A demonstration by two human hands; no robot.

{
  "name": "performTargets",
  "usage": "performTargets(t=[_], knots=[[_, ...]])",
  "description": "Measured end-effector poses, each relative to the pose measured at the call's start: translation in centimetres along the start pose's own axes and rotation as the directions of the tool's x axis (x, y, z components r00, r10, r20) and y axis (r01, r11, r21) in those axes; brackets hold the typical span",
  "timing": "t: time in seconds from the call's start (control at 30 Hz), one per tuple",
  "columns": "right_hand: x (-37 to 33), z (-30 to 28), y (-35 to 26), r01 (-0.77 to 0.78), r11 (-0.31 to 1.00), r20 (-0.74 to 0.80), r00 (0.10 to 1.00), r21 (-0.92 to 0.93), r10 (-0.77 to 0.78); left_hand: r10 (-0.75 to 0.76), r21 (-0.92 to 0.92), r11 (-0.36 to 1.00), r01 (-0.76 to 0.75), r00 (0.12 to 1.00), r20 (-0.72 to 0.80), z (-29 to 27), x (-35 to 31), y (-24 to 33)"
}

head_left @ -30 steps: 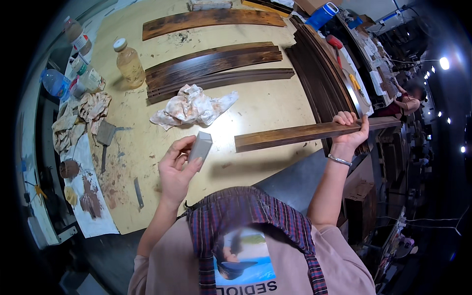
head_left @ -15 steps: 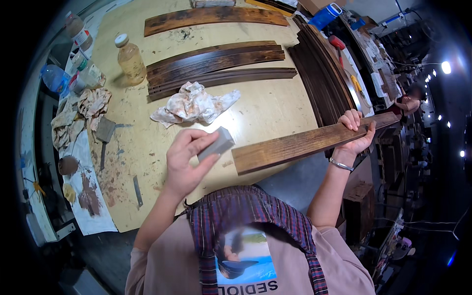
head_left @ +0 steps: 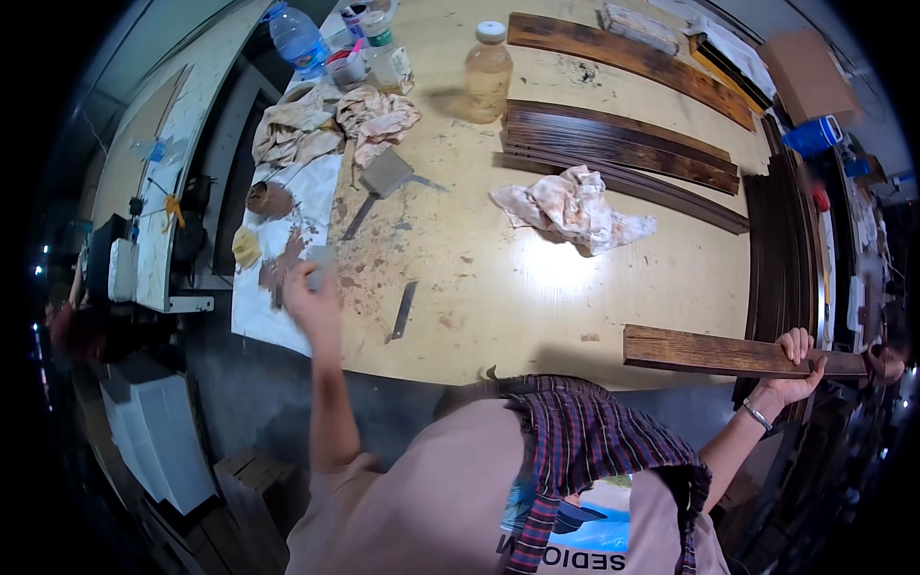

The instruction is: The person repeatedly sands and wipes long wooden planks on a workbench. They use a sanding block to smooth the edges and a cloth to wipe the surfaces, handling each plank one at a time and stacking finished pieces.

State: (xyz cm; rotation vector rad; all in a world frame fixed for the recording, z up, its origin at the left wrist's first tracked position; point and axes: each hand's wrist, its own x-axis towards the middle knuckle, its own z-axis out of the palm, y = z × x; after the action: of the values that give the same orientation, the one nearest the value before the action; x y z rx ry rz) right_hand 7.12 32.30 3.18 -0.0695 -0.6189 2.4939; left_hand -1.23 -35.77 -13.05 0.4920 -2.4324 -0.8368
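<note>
My left hand (head_left: 312, 299), slightly blurred, grips a grey block (head_left: 323, 257) over the table's left edge, by a brown smear on a white sheet (head_left: 251, 311). My right hand (head_left: 792, 369) is wrapped round a dark-stained wooden board (head_left: 695, 351), holding it near its right part over the table's front right edge. The board's left end points toward the middle of the table. Above it on the table lies a crumpled, stained white cloth (head_left: 575, 213). Just right of my left hand is a flat metal strip (head_left: 403, 310).
Stained boards (head_left: 623, 144) lie at the back, with a stack of dark strips (head_left: 781, 230) at the right. A capped bottle (head_left: 488, 77) of cloudy liquid stands behind. Stained rags (head_left: 376, 120), a square scraper-like tool (head_left: 386, 173) and a brown cup (head_left: 269, 199) sit at the left.
My left hand has moved with the grey block from beside the board's end to the sheet at the left. My view has swung left; my right hand still holds the board.
</note>
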Motion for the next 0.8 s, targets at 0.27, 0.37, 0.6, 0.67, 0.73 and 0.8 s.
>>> performTargets(t=[0.27, 0.37, 0.6, 0.67, 0.73, 0.8], knots=[[0.8, 4.1, 3.9, 0.017, 0.997, 0.103, 0.995, -0.078, -0.009, 0.325, 0.306, 0.903, -0.303, 0.946, -0.022, 0.8, 0.9, 0.1], [1.3, 5.2, 4.3, 0.002, 0.997, 0.204, 0.979, -0.082, 0.015, 0.275, -0.112, 0.96, -0.257, 0.939, 0.204, 5.3, 0.2, 11.2], [-0.6, 5.7, 2.1, 0.131, 0.984, 0.222, 0.97, -0.121, -0.102, 0.679, -0.241, 0.703, -0.669, 0.53, 0.508, 18.6, -5.7, 26.2], [-1.3, 5.4, 0.5, 0.179, 0.966, 0.041, 0.984, -0.189, -0.175, 0.665, -0.181, 0.653, -0.735, 0.443, 0.601, 20.1, -6.2, 26.2], [-2.1, 5.6, -0.5, 0.231, 0.933, -0.248, 0.921, -0.276, -0.301, 0.394, -0.325, 0.919, -0.223, 0.534, 0.748, 21.9, -5.6, 24.6], [-2.7, 5.5, -1.1, 0.286, 0.888, -0.46, 0.773, -0.36, -0.436, 0.287, -0.392, 0.9, 0.19, 0.419, 0.861, 21.0, -5.8, 26.4]])
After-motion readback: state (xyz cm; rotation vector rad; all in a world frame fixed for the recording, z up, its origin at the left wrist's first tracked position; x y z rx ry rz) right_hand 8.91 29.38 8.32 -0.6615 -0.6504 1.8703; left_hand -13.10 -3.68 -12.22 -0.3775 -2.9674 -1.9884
